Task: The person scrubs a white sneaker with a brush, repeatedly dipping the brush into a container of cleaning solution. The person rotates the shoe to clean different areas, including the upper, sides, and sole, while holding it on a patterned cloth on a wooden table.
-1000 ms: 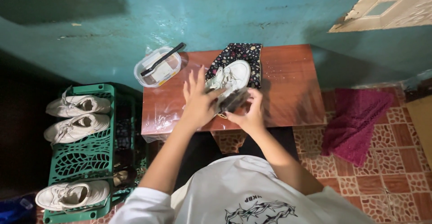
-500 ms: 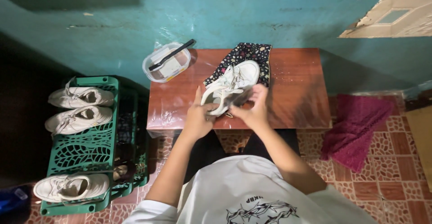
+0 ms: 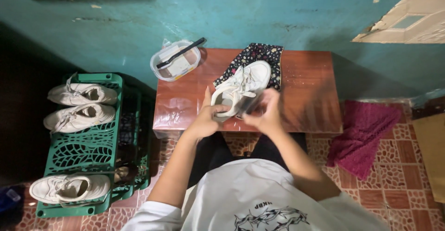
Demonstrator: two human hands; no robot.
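A white lace-up sneaker (image 3: 243, 85) lies over a small reddish wooden table (image 3: 310, 94), its toe resting on a dark floral cloth (image 3: 259, 54). My left hand (image 3: 206, 117) grips the heel end of the sneaker. My right hand (image 3: 264, 112) holds the sneaker's side near the laces, blurred by motion. Both hands are at the table's front edge, above my lap.
A clear plastic tub (image 3: 175, 60) with a black brush across it stands at the table's back left. A green crate (image 3: 85, 143) on the left carries three white sneakers (image 3: 81, 94). A maroon cloth (image 3: 364, 136) lies on the tiled floor to the right. A teal wall is behind.
My left hand came down from above the sneaker and took hold of its heel. The sneaker shifted toward me, and my right hand moved along its side.
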